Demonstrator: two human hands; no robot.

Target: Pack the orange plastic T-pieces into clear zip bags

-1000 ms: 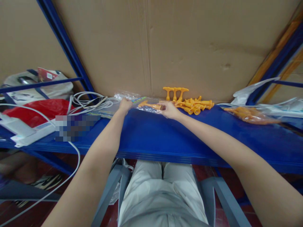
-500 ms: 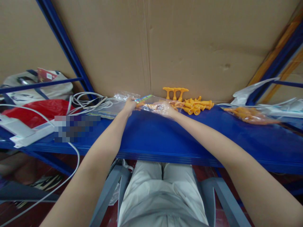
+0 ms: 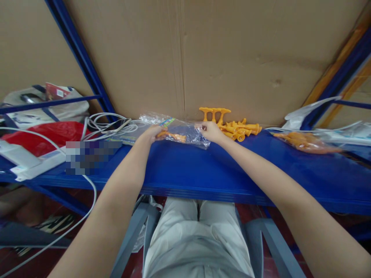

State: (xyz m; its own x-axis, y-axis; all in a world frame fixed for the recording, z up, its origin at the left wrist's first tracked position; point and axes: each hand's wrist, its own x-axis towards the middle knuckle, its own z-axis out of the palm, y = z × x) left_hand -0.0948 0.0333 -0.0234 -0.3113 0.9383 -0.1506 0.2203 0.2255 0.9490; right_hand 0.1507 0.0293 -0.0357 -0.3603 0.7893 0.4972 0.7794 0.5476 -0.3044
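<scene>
With our left hand [image 3: 154, 133] we gripped the clear bag [image 3: 193, 135]; the orange piece [image 3: 175, 136] lay apparently inside, against those fingers. Our right hand [image 3: 211, 132], under the plastic half a second earlier, had drawn back to the bag's right edge, leaving the piece behind; whether it pinched that edge, we couldn't tell.

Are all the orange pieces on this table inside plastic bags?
No, a pile of orange pieces beside the right hand lies unbagged on the blue table.
</scene>
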